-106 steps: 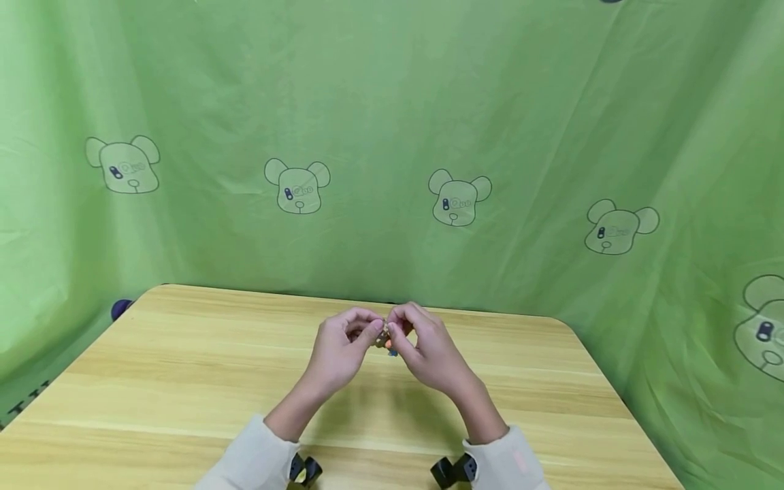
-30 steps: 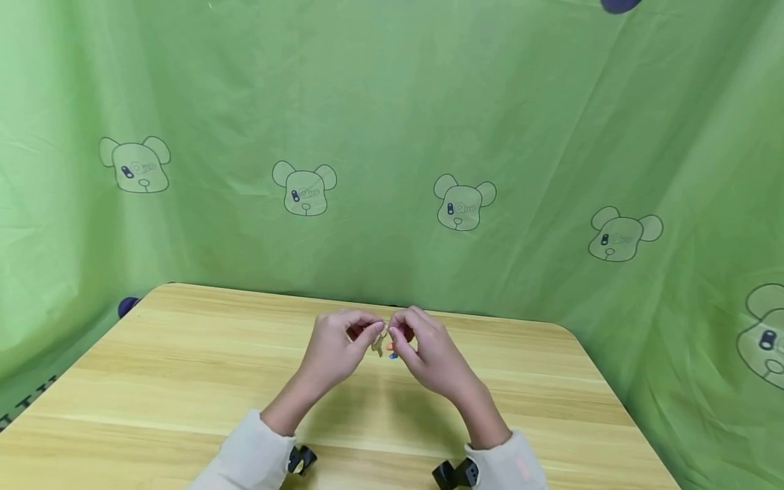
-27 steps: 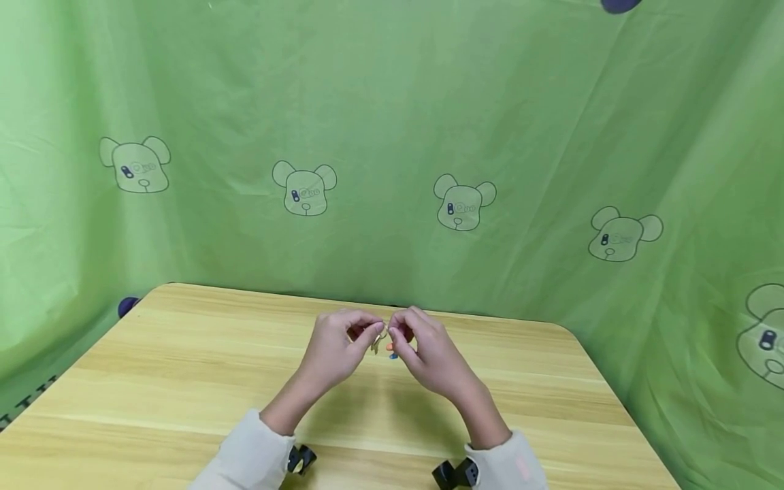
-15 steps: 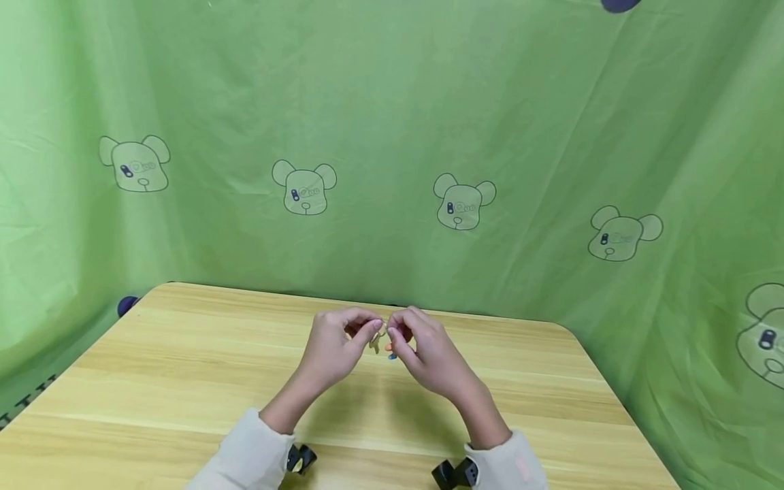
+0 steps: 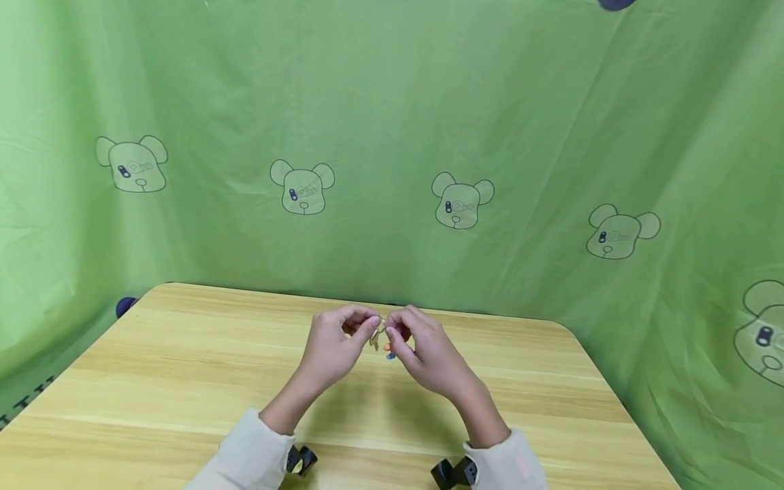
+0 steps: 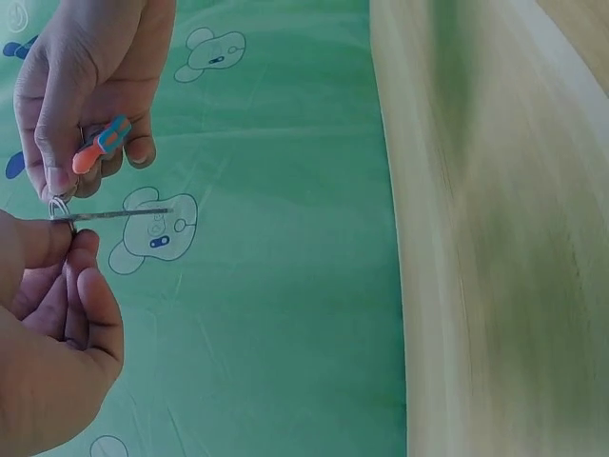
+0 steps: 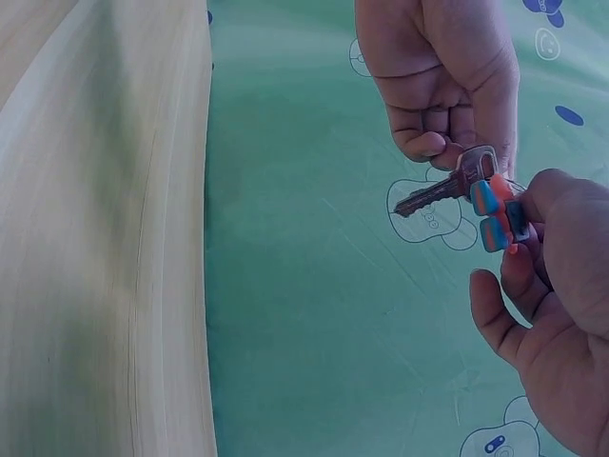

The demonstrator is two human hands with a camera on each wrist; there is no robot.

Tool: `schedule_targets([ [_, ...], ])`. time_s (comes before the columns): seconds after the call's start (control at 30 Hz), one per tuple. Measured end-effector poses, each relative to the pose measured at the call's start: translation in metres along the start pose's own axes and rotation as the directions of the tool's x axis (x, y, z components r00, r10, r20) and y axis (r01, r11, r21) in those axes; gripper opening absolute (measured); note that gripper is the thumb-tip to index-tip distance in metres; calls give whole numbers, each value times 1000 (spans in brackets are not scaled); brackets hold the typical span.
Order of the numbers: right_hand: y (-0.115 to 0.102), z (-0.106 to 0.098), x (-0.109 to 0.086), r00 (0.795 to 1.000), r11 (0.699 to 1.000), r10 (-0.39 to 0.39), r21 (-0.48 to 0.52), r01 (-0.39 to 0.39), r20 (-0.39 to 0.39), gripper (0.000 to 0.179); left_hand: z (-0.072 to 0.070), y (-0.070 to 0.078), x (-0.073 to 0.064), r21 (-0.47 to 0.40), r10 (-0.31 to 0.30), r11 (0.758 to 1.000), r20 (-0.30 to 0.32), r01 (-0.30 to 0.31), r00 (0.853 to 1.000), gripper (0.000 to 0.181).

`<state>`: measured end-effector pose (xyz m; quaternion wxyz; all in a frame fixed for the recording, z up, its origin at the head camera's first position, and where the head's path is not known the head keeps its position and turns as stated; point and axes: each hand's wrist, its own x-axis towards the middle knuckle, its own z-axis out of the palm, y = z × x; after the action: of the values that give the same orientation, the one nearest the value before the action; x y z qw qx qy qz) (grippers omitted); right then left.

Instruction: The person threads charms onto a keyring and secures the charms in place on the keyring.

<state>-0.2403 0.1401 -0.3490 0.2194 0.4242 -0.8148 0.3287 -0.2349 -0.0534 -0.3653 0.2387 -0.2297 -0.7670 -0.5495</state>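
In the head view, my left hand (image 5: 331,347) and right hand (image 5: 425,347) meet fingertip to fingertip above the table. A thin metal key ring (image 6: 59,206) runs between them, pinched from both sides by thumb and forefinger. From it a metal key (image 7: 433,197) with a toothed blade sticks out near the left fingertips. A small orange and blue charm (image 7: 490,211) dangles by the right fingers, and the left wrist view shows the charm (image 6: 103,143) below that hand. Fingertips hide part of the ring.
The pale wood-grain table (image 5: 184,381) spreads under both hands. Behind it hangs a green curtain (image 5: 380,245) printed with bear heads. Black wrist cameras (image 5: 453,471) sit at the light sleeves (image 5: 254,449).
From bunched between the fingers, the key has come to hang below the left hand. In the last second both hands shift slightly left and the ring turns a little.
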Motion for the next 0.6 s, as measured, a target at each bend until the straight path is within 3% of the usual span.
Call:
schedule_targets([
  [0.3,0,-1,0,1000,1000,11,-10,-11,2,4,0,-2,0,12,40,999,43,-41,998,6],
  [0.6,0,-1,0,1000,998,-21,-65,21,4,5,-1,0,1,34,26,999,34,-27,999,6],
])
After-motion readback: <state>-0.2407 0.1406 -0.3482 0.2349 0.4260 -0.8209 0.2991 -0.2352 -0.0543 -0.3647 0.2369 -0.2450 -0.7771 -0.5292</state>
